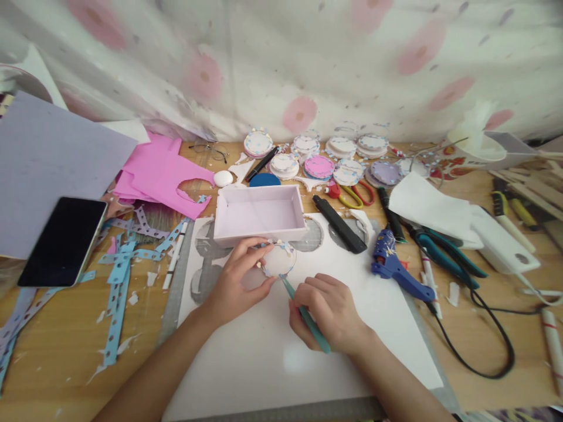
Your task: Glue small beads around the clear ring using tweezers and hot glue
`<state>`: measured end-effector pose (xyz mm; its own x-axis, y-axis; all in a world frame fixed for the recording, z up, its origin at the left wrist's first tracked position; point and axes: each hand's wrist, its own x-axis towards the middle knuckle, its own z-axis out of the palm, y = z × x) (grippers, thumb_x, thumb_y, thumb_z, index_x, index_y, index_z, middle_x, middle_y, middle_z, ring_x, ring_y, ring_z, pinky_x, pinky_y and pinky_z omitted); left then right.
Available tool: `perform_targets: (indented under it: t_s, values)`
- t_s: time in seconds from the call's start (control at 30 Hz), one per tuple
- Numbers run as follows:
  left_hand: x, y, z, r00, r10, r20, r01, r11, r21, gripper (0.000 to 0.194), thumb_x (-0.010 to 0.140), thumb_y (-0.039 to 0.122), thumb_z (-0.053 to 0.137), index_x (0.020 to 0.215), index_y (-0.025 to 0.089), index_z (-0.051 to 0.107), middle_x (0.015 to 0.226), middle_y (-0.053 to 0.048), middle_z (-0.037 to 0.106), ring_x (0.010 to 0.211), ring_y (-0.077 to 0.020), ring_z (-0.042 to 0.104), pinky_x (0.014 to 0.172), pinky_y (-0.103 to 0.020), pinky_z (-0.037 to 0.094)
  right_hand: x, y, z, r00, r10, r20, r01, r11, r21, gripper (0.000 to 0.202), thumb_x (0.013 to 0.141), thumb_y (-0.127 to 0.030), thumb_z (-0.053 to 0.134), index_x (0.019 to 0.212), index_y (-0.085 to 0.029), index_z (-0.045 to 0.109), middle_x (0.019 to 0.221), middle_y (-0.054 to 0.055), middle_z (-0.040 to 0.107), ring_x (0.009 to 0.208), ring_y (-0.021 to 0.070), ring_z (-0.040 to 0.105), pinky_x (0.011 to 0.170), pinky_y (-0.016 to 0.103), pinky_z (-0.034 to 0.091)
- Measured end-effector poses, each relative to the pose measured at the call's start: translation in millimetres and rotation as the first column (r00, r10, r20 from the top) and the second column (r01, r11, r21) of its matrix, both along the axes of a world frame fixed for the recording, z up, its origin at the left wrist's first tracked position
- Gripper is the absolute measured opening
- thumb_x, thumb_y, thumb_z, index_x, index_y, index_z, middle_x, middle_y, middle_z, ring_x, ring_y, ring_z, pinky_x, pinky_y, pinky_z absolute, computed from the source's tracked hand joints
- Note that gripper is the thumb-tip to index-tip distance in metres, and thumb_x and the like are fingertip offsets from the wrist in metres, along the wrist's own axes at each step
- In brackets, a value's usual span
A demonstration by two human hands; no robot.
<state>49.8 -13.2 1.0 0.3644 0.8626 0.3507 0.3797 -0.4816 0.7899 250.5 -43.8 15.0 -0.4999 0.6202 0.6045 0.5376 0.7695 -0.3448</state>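
Observation:
My left hand (241,278) pinches the edge of a small round wire-like ring (295,258) trimmed with tiny pale blue, white and yellowish bits. In my right hand (328,310) is a slim teal tool (314,329), held like a pen. Its tip touches or nearly touches the near edge of the ring; whether it is a knife or tweezers I cannot tell. Both hands are over a white sheet (281,375) with round holes cut along its far side. Just beyond my left hand stands a shallow pale pink box (260,237).
Several decorated round discs (319,167) line the back. At right lie a blue glue gun (398,266) with its cord, teal-handled pliers (448,255) and a black marker-like stick (338,224). A phone (64,241), pink foam sheets (158,170) and punched blue strips (118,293) lie left.

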Motion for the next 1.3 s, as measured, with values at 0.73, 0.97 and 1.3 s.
perform_targets:
  t_s: [0.73,0.97,1.3]
  values:
    - [-1.9,0.6,0.7,0.999,0.035,0.0,-0.035,0.999,0.013,0.05,0.08,0.014,0.069,0.127,0.026,0.058,0.124,-0.01,0.056,0.089,-0.0166,0.064,0.086,-0.036,0.056,0.7,0.8,0.4,0.975,-0.039,-0.221,0.012,0.992,-0.122,0.024,0.072,-0.005,0.051,0.081,-0.024,0.039,0.057,-0.007,0.045,0.045,0.011,0.037,0.048,0.027,0.028]
    - [-2.7,1.4,-8.8,0.984,0.024,0.176,-0.003,0.993,-0.116,0.046,0.082,0.017,0.068,0.126,0.026,0.061,0.124,-0.011,0.055,0.09,-0.0173,0.065,0.086,-0.038,0.058,0.4,0.9,-0.7,0.97,-0.089,-0.228,0.051,0.985,-0.165,0.022,0.074,-0.008,0.052,0.081,-0.024,0.038,0.058,-0.006,0.044,0.047,0.0109,0.038,0.047,0.024,0.03]
    - [3.6,-2.6,0.4,0.854,0.236,0.464,0.025,0.871,-0.49,0.042,0.072,0.026,0.08,0.112,0.02,0.07,0.121,-0.011,0.055,0.08,-0.0132,0.065,0.075,-0.033,0.061,0.7,-0.9,-0.5,0.996,0.031,-0.083,-0.018,0.989,0.148,0.027,0.071,-0.002,0.049,0.083,-0.024,0.039,0.055,-0.007,0.043,0.046,0.0133,0.032,0.048,0.029,0.023]
